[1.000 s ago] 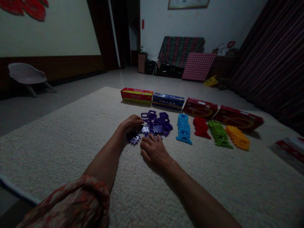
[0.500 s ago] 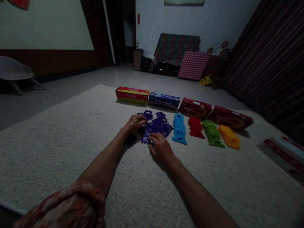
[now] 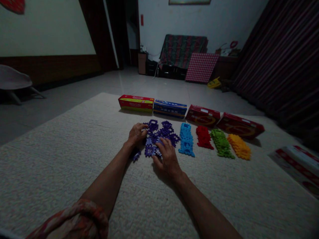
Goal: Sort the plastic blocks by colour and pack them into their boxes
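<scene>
A loose pile of purple interlocking plastic building pieces (image 3: 163,132) lies on the pale mat (image 3: 134,199). My left hand (image 3: 137,135) is at the pile's left edge, thumb and fingers bent together; whatever they hold is hidden. Over the near right part of the pile is my right hand (image 3: 168,157), fingers apart, the fingertips touching a lighter purple piece (image 3: 159,141). One purple piece (image 3: 136,155) lies apart, beside my left wrist. To the right stand neat rows of blue pieces (image 3: 186,139), red pieces (image 3: 204,137), green pieces (image 3: 221,143) and orange pieces (image 3: 239,146).
Behind the pieces stand a red-and-yellow box (image 3: 136,103), a blue box (image 3: 170,109) and two dark red boxes (image 3: 203,115). Another red-and-white package (image 3: 299,166) lies at the right. A chair (image 3: 15,79) stands left on the tiled floor.
My right hand has opened from a curled grip, and its fingers now spread over the purple pieces. My left hand has shifted slightly left, and the pile's pieces lie more spread out.
</scene>
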`<state>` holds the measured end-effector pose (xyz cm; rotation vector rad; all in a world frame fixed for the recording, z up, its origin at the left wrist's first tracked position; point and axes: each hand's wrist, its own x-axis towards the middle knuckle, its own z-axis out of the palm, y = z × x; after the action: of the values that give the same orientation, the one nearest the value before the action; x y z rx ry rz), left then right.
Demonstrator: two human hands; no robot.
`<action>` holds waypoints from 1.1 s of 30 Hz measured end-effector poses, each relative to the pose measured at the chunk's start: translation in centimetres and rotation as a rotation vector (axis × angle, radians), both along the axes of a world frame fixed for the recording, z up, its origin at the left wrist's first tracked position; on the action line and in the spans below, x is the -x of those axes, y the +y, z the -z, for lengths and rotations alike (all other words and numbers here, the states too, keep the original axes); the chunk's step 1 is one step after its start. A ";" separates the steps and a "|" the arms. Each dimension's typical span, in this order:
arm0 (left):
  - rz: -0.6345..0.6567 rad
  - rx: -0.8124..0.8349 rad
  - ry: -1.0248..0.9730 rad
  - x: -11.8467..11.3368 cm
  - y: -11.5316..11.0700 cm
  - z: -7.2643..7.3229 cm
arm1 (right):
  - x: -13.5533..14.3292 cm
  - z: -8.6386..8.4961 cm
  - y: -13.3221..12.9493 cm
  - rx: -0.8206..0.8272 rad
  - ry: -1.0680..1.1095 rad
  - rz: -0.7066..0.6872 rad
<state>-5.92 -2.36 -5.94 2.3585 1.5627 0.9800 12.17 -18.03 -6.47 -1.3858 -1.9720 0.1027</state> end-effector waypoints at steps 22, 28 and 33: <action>0.150 0.109 -0.001 0.9 1.3 1.5 | 2.1 -0.5 7.2 0.295 -0.126 0.330; 0.172 0.124 -0.154 1.0 1.3 1.1 | 2.6 -0.5 7.3 0.074 0.015 0.224; 0.121 0.170 -0.318 1.7 2.0 0.3 | 0.9 -1.0 8.2 0.062 0.076 0.346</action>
<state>-7.58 -0.33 -6.22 2.0388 1.3125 1.0841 11.25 -9.82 -5.51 -1.7162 -1.6538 0.0557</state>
